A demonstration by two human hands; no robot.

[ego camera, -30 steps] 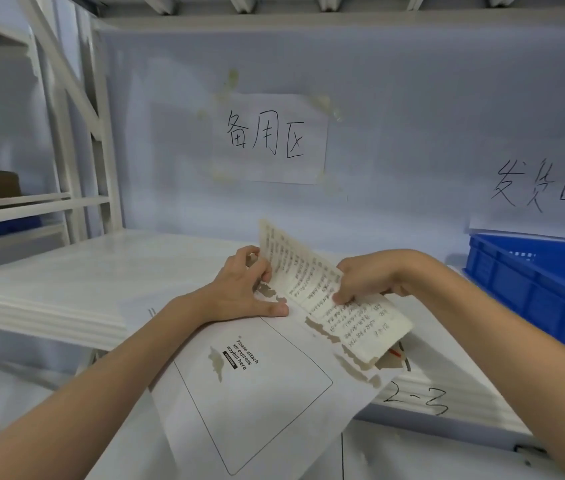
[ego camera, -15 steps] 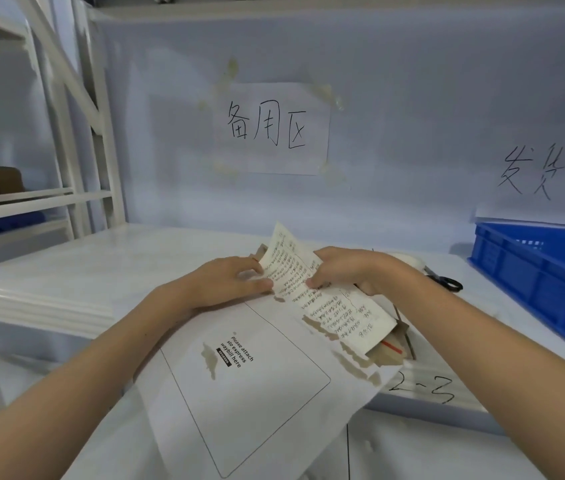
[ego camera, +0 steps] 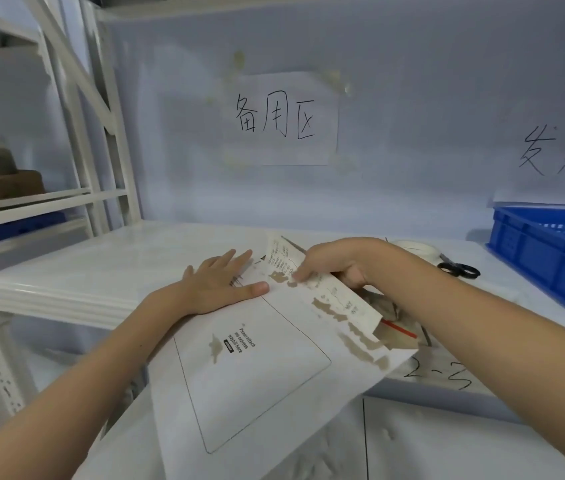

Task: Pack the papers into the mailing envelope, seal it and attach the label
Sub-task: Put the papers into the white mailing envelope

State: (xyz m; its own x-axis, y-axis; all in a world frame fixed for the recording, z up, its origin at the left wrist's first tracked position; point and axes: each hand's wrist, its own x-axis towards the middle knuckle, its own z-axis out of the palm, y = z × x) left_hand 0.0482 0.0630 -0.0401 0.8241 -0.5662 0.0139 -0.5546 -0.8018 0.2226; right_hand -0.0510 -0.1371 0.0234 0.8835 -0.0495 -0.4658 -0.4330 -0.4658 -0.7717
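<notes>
Both hands busy: left hand point(ego camera: 217, 285) spread flat, pinning mailing envelope point(ego camera: 257, 375) to surface point(ego camera: 101, 265); right hand point(ego camera: 340, 268) pinching printed flap point(ego camera: 312, 289) for folding shut.

- The left hand point(ego camera: 218, 285), curled at the flap's edge a second ago, is now laid flat on the mailing envelope point(ego camera: 257, 382).
- The flap point(ego camera: 322, 292), earlier held up, is now folded lower by the right hand point(ego camera: 336, 265), apparently pinched.
- Scissors point(ego camera: 459, 270) are now brought into view.
</notes>
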